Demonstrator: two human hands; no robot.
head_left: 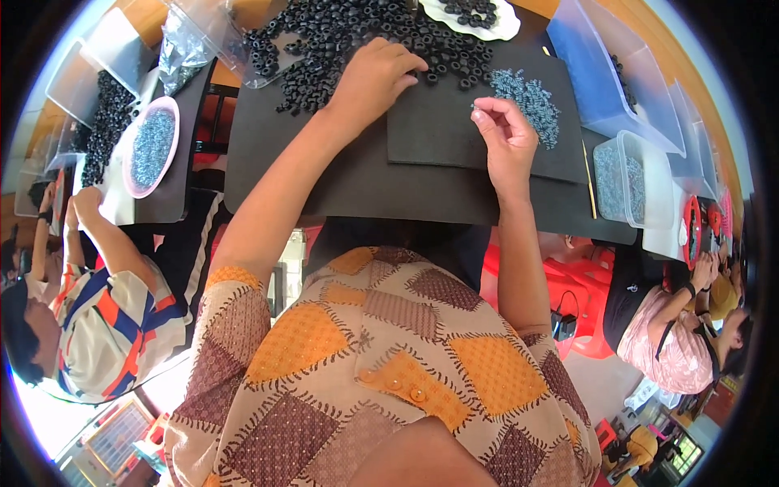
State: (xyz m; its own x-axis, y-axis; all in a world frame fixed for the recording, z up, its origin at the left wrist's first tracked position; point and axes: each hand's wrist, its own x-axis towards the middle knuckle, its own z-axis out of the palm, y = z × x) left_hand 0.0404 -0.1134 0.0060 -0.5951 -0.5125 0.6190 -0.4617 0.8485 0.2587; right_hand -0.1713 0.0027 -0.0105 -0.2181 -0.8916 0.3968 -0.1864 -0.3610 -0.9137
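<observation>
My left hand reaches to the near edge of a heap of small black ring-shaped parts. Its fingers are bent, and thumb and forefinger come together beside loose black rings; I cannot make out what is between them. To the right, my right hand is raised over a dark flat board. Its thumb and forefinger pinch a tiny shiny piece, too small to tell its exact kind. Just beyond that hand, a pile of small blue-grey metal pieces lies on the board.
A white dish of black parts stands at the back. On the right are a blue-tinted plastic bin, a clear tub of blue-grey pieces and a thin stick. People sit at both sides; a pink-rimmed bowl is at left.
</observation>
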